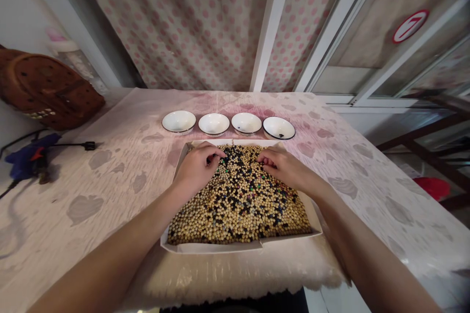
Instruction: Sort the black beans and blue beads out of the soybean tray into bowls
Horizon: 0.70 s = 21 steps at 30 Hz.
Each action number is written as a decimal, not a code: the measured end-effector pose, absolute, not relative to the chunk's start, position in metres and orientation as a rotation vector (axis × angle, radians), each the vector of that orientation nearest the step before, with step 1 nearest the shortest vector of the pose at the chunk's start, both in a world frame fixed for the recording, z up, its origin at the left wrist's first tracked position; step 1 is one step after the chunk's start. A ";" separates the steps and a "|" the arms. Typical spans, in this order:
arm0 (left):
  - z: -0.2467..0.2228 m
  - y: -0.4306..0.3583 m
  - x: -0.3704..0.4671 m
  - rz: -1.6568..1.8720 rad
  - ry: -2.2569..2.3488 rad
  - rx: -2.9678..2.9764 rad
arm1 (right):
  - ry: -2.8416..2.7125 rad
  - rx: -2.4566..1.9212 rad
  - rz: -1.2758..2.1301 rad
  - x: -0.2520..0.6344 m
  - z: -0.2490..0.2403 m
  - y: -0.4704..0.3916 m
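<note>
I found the left hand [198, 162] at the far left of the tray [220, 249], fingers curled, tips close; whether they gripped anything, I could not tell. The right hand [281, 165], at its far right, was likewise curled narrow, contents hidden. Mixed pale and black beads [227, 208] filled the tray. Just beyond it stood four bowls [214, 123]. I judged spillage possible, should a forearm knock the tray's low wall.

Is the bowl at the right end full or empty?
Nearly empty: in the right-end bowl, only a few dark beads show against its white inside.
</note>
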<state>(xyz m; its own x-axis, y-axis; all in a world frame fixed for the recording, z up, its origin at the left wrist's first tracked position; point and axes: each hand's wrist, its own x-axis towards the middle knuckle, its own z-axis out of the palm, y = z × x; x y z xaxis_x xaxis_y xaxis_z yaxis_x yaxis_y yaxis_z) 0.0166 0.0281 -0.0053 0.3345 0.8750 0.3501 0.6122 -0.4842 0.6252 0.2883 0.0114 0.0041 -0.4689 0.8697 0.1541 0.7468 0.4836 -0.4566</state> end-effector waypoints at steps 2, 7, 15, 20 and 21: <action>-0.005 0.028 0.017 0.944 1.315 2.223 | -2.368 -1.336 0.470 0.289 0.003 0.012; -0.004 0.028 0.016 0.930 1.325 2.216 | -2.348 -1.337 0.498 0.289 0.002 0.012; -0.004 0.028 0.017 0.894 1.356 2.217 | -1.928 -1.412 0.154 0.307 -0.001 0.031; -0.003 0.026 0.017 0.879 1.367 2.195 | -1.651 -1.514 -0.053 0.337 -0.017 0.057; -0.003 0.026 0.017 0.878 1.367 2.193 | -1.645 -1.534 -0.062 0.341 -0.021 0.060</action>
